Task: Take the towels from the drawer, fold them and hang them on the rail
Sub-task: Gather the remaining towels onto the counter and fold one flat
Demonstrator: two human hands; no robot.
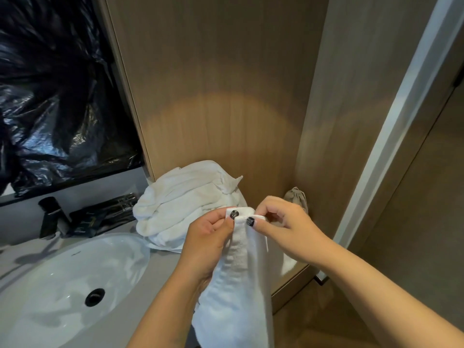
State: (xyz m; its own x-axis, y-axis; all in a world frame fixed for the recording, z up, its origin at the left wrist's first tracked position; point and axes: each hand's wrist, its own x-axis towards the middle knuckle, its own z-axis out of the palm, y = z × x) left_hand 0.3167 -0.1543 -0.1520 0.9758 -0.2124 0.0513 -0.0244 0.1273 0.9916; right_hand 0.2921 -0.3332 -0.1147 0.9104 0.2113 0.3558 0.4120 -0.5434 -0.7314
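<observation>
Holding a white towel [238, 285] up in front of me w/ both hands, over the counter edge just right of the sink [62, 280]. My left hand [208, 237] pinches the top hem, thumb on the near face, other fingers curled behind the cloth. My right hand [283, 229] pinches the same hem right beside it, thumb on front, fingers curled; the 2 thumbs are nearly touching. Towel is gathered narrow, long axis vertical: top edge at my fingers, the rest hanging straight down past my left wrist, and its lower end runs out of frame. It leans slightly left toward the bottom.

Behind it, a pile of white towels [180, 204] lies bunched on the counter [160, 267] against the wood wall panel [226, 96], close to the held towel; can't tell if they touch. A black tap [52, 217] stands behind the sink, black plastic sheeting [50, 96] above it. A grey cloth bag [297, 198] sits in the corner behind my right hand.
</observation>
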